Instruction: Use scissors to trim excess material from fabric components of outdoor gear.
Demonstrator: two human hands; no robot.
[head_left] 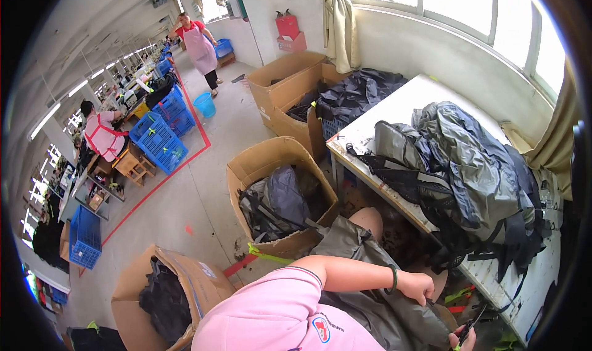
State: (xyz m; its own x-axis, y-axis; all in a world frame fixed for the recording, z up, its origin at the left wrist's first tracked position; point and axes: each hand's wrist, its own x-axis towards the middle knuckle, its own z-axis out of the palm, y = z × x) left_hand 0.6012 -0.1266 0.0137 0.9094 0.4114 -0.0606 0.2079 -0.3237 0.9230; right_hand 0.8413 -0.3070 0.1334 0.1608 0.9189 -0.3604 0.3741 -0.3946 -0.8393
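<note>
A dark grey coated-fabric piece (376, 311), which looks like part of a bag, lies spread over my lap. My left hand (417, 287), with a dark bangle on its wrist, is closed on the edge of this fabric. Low at the right, close to the lower rim, my right hand (464, 338) is wrapped round a pair of small scissors (472, 324) with dark handles. The blades point up and away from me, and their tips are too small to tell whether they are apart. Part of the right hand is cut off by the picture edge.
A white table (354, 142) at the right bears a heap of grey and black bags (462, 160) with straps hanging over its edge. Open cardboard boxes (246, 166) with dark bags stand ahead and at left. Farther off are blue crates (161, 142), a bucket (205, 105) and two people.
</note>
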